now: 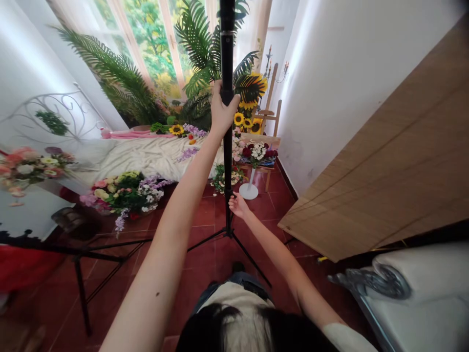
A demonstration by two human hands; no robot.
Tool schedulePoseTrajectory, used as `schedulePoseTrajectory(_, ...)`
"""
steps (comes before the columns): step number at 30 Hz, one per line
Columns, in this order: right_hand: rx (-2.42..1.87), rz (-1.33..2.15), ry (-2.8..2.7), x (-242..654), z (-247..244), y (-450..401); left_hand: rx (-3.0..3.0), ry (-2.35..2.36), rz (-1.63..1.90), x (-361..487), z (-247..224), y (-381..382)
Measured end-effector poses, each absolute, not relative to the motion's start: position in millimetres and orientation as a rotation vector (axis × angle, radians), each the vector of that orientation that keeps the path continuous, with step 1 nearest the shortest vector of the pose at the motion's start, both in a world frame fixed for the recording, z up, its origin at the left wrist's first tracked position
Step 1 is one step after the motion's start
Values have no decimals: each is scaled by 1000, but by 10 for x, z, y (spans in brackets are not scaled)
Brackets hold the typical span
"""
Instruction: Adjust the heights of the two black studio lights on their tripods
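Observation:
A black telescoping tripod stand (227, 156) rises upright in front of me, its legs spread on the floor. My left hand (222, 111) is closed around the upper part of its pole, just below a dark collar, thumb on the right side. Lower down, my right hand (239, 205) has its fingers curled in a pinch at the lower collar (228, 192) of the pole. What it grips looks like a small knob, mostly hidden by the fingers. The top of the stand runs out of view.
Behind the stand is a bed (146, 154) with cream bedding, flowers and palm leaves. A flower basket (120, 195) stands front left of it. Right of the pole are a white round-based stand (249, 191) and a wooden easel (270, 115). A large wooden board (388, 161) leans at right, near a silver-trimmed seat (421, 288).

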State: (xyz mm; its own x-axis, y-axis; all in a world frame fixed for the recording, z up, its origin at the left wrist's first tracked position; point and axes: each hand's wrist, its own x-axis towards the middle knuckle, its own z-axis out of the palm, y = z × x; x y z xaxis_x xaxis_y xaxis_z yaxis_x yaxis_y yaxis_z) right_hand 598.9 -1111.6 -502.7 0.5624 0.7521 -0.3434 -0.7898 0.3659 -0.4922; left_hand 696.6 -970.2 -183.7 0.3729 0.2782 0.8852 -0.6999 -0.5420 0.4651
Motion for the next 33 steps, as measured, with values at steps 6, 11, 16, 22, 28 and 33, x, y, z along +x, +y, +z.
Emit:
schedulePoseTrajectory(6,-684,869,58,5900,-5003,-11052,1743,-314,1312,6757,-1762,-9796)
schedulePoseTrajectory(11,-876,703,-6,5858,-5114,-10989,1730,-310,1299,6735,-1744,-9803)
schedulePoseTrajectory(16,-1393,428,-256,5923,-5231,-11082,1718,-281,1294,6785,-1755,-9777)
schedulePoseTrajectory(22,-1856,152,-635,6040,-5104,-11330,1733,-280,1276,6783,-1754,-9771)
schedulePoseTrajectory(28,-1599,604,-378,5997,-5071,-11306,1712,-229,1273,6706,-1838,-9857)
schedulePoseTrajectory(33,-1027,1027,-121,5970,-5042,-11160,1719,-205,1225,6490,-2139,-9957)
